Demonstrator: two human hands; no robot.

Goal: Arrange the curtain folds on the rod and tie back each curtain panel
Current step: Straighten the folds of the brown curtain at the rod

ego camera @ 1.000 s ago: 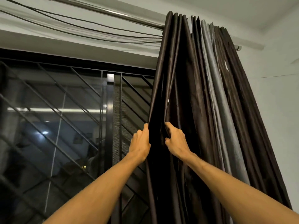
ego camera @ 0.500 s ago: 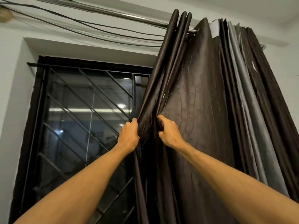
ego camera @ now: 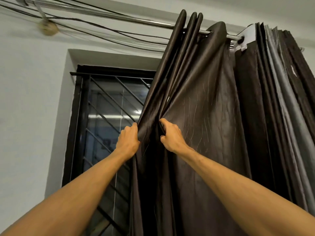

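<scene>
A dark brown curtain panel [ego camera: 209, 116] hangs from a metal rod [ego camera: 153, 23] near the ceiling. Its left folds are bunched tight on the rod; further right the cloth spreads flat, then bunches again with grey folds [ego camera: 279, 92]. My left hand [ego camera: 128, 142] grips the curtain's leading left edge at chest height. My right hand [ego camera: 171, 136] grips a fold just to the right of it, fingers curled into the cloth. Both arms reach up and forward.
A black-framed window [ego camera: 105, 133] with a diagonal metal grille stands left of the curtain. Several dark cables [ego camera: 102, 29] run along the wall under the rod, past a round fitting [ego camera: 48, 28]. White wall lies to the left.
Both hands have drawn the leading folds leftward along the rod. The cloth behind them has spread out flat, and bare rod shows between the eyelets. The view has swung left.
</scene>
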